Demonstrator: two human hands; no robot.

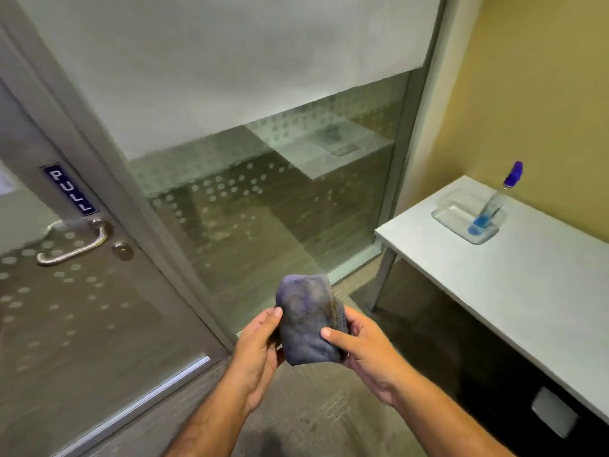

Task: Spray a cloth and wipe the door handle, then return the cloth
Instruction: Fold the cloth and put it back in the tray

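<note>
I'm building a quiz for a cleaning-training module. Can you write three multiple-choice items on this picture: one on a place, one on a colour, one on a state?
1. Where is the spray bottle?
A. In a clear tray on the white table
B. On the floor
C. Hanging on the door handle

2. What colour is the PULL sign?
A. Red
B. Blue with white letters
C. Green

3. How is the cloth held?
A. Draped over the handle
B. Lying on the table
C. Bunched between the left hand and right hand

Answers: 1 A, the bottle leans inside the tray on the tabletop. 2 B, the sign above the handle is blue. 3 C, both hands have a grip on it in mid-air.
</note>
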